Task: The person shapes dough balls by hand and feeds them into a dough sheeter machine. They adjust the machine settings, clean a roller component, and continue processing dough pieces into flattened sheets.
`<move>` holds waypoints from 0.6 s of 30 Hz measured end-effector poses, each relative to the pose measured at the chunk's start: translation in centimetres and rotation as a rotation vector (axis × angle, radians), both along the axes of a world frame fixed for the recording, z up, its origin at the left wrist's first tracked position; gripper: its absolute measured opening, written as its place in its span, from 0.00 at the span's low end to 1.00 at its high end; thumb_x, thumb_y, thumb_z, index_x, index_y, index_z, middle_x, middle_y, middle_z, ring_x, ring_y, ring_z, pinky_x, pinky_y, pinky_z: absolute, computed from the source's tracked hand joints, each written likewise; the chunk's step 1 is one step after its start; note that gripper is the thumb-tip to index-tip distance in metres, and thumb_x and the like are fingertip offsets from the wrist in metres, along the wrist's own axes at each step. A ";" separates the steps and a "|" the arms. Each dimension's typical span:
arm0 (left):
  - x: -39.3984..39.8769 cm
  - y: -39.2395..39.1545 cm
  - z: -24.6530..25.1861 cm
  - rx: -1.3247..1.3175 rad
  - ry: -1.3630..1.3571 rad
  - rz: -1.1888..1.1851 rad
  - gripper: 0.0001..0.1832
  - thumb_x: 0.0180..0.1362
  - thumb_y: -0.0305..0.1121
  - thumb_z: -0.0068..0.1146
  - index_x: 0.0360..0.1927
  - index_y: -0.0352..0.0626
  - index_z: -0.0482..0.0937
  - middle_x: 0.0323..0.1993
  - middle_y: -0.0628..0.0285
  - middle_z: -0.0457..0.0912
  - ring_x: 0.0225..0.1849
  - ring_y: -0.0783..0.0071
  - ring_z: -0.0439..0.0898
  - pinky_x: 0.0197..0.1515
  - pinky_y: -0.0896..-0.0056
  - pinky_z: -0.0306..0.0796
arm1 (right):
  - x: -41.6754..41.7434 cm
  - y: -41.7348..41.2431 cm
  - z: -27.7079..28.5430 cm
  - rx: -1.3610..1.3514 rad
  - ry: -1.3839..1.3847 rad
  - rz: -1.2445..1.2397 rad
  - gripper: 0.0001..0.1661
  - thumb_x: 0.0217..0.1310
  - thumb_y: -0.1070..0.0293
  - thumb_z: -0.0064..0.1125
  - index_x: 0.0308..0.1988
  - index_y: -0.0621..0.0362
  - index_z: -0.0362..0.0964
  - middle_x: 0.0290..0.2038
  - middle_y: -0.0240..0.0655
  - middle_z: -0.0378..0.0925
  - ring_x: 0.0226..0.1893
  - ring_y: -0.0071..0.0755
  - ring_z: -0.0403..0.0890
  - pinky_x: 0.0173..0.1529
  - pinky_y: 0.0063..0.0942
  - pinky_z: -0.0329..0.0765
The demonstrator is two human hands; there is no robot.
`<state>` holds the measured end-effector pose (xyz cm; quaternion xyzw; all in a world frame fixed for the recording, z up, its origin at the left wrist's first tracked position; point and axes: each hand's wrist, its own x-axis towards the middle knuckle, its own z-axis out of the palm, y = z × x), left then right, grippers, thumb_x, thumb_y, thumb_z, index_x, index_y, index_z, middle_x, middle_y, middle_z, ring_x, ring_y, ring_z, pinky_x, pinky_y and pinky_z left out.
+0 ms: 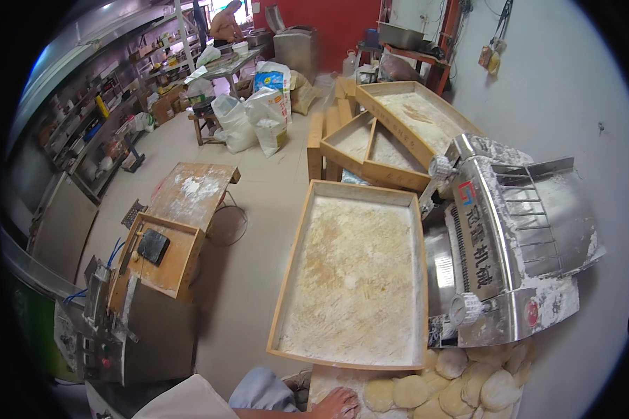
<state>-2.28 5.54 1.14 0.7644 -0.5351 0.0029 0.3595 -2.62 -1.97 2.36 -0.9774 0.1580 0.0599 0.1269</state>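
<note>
My left hand (338,403) lies low at the bottom edge, its floury fingers bent down on a dusted wooden board (331,378). Whether anything is under those fingers cannot be made out. Just right of it, pale round dough pieces (410,392) are spread and partly overlap, some whitened with flour. Directly ahead is a large shallow wooden tray (290,293) with a floury, yellowish layer across its bottom. A steel dough-rolling machine (495,235) stands against the tray's right side, flour coating its top and guard. My right hand is out of view.
Left are a steel machine (160,335) with a red button, a small wooden tray (188,272) and a floury table (188,191). More wooden trays (398,178) are stacked ahead. White sacks (264,123) stand on the floor. Another person (225,26) is at the far table.
</note>
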 end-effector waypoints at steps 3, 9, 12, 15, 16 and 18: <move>0.4 0.1 -0.3 0.019 -0.014 -0.047 0.24 0.41 0.42 0.54 0.43 0.44 0.78 0.47 0.50 0.74 0.56 0.45 0.67 0.58 0.34 0.59 | 0.4 -0.2 -0.1 0.007 -0.007 0.013 0.34 0.52 0.51 0.50 0.58 0.51 0.61 0.56 0.39 0.66 0.59 0.43 0.62 0.64 0.46 0.55; 0.5 0.4 2.1 -0.062 -0.061 -0.016 0.22 0.40 0.42 0.55 0.39 0.43 0.78 0.43 0.48 0.74 0.52 0.45 0.69 0.55 0.35 0.61 | 0.9 0.0 -0.5 -0.031 -0.008 0.042 0.33 0.54 0.53 0.49 0.58 0.52 0.61 0.56 0.38 0.66 0.58 0.42 0.62 0.63 0.47 0.55; 0.8 0.2 2.1 -0.143 -0.175 -0.030 0.19 0.39 0.42 0.55 0.35 0.42 0.78 0.40 0.47 0.74 0.47 0.47 0.71 0.52 0.38 0.63 | 1.2 0.1 -0.7 -0.077 -0.005 0.051 0.32 0.55 0.53 0.48 0.58 0.52 0.61 0.56 0.38 0.66 0.58 0.41 0.62 0.63 0.47 0.55; 0.0 -0.6 -0.7 0.156 0.187 -0.074 0.17 0.40 0.41 0.55 0.32 0.42 0.77 0.39 0.46 0.74 0.43 0.48 0.71 0.48 0.42 0.65 | 1.2 0.7 -0.6 -0.128 0.004 0.080 0.31 0.55 0.54 0.47 0.58 0.52 0.61 0.56 0.37 0.66 0.58 0.41 0.62 0.63 0.47 0.55; -0.8 -0.7 -2.2 0.132 0.167 -0.012 0.16 0.40 0.41 0.54 0.31 0.42 0.77 0.39 0.46 0.74 0.42 0.48 0.71 0.47 0.44 0.65 | 1.4 1.0 -0.4 -0.141 0.007 0.089 0.31 0.56 0.54 0.47 0.58 0.52 0.61 0.56 0.37 0.66 0.58 0.41 0.62 0.63 0.47 0.55; -1.2 -1.6 -4.6 0.067 0.119 0.089 0.15 0.41 0.41 0.53 0.29 0.43 0.77 0.38 0.45 0.74 0.40 0.48 0.70 0.44 0.46 0.65 | 1.8 1.5 -0.2 -0.176 0.011 0.107 0.30 0.56 0.55 0.47 0.58 0.52 0.61 0.56 0.37 0.66 0.58 0.41 0.62 0.63 0.48 0.55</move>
